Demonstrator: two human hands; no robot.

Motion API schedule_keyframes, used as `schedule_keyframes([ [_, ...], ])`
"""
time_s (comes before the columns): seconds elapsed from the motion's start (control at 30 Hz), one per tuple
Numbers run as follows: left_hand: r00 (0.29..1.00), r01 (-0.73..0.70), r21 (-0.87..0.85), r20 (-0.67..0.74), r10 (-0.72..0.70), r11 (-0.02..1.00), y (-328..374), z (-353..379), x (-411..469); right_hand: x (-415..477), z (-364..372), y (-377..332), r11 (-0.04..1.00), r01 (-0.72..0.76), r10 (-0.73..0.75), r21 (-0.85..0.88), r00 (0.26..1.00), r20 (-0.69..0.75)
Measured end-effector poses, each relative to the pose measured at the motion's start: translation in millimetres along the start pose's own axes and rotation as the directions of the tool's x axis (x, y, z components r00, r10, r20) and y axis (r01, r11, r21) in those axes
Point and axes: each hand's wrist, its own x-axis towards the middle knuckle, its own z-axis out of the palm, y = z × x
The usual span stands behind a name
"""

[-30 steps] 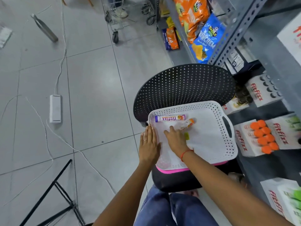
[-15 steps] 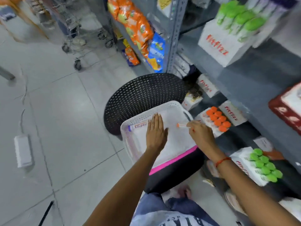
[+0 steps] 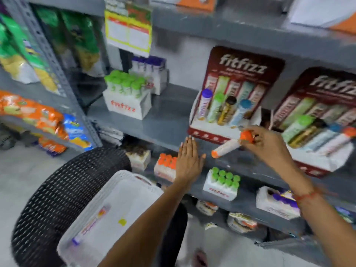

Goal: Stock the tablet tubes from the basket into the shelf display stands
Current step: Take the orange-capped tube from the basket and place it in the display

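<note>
My right hand (image 3: 266, 145) grips an orange-capped white tablet tube (image 3: 229, 146) by its cap end, held tilted in front of the left red fitfizz display stand (image 3: 238, 74). That stand holds several tubes, with an unfilled slot at its right. A second red fitfizz stand (image 3: 317, 87) to the right holds several tubes including an orange one. My left hand (image 3: 189, 160) is flat and open, hovering at the shelf edge above the white basket (image 3: 84, 218). One purple-capped tube (image 3: 90, 222) lies in the basket.
The basket rests on a black perforated chair (image 3: 63, 182). White fitfizz boxes with green caps (image 3: 127, 95), orange caps (image 3: 166, 165) and purple caps (image 3: 277, 202) stand on the grey shelves. Snack bags (image 3: 34, 112) fill the left rack.
My right hand lifted the orange tube out of the basket and up to the red stand on the shelf. My left hand left the basket and rose toward the shelf edge. The view swung up.
</note>
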Motion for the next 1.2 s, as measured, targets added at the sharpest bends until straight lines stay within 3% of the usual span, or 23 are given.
schedule_keyframes([
  [0.1,0.997,0.056,0.007,0.05,-0.056,0.998,18.6,11.1,6.7,17.9,-39.3,12.6,0.998,0.027,-0.032,-0.062,0.996,-0.081],
  [0.23,0.993,0.073,0.058,0.085,-0.078,0.996,15.9,23.7,7.8,40.1,-66.4,15.5,0.999,-0.035,0.035,0.011,0.999,-0.035],
  [0.4,0.995,0.048,0.104,0.079,-0.056,0.993,10.2,22.8,8.0,60.9,-80.9,15.1,0.996,-0.075,0.076,-0.037,0.996,0.041],
  [0.5,0.995,0.058,0.146,0.075,-0.069,0.988,4.5,17.5,8.1,71.8,-78.8,7.1,0.997,-0.069,0.069,-0.015,0.998,-0.005],
  [0.6,0.992,0.051,0.175,0.103,-0.07,0.983,3.8,17.8,9.5,82.0,-72.2,3.9,0.982,-0.017,0.006,-0.188,0.998,-0.063],
  [0.73,0.992,0.031,0.187,0.118,-0.053,0.982,2.7,17.5,10.7,90.0,-71.4,2.4,0.97,-0.069,0.055,-0.235,0.996,-0.065],
  [1.07,0.99,0.018,0.2,0.137,-0.046,0.98,1.7,19.2,7.5,100.3,-68.9,16.4,0.947,-0.05,0.078,-0.316,0.994,0.077],
  [1.2,0.99,0.015,0.199,0.136,-0.043,0.98,2.3,20.3,6.9,104.4,-65.0,16.9,0.929,0.07,-0.008,-0.363,0.985,0.172],
])
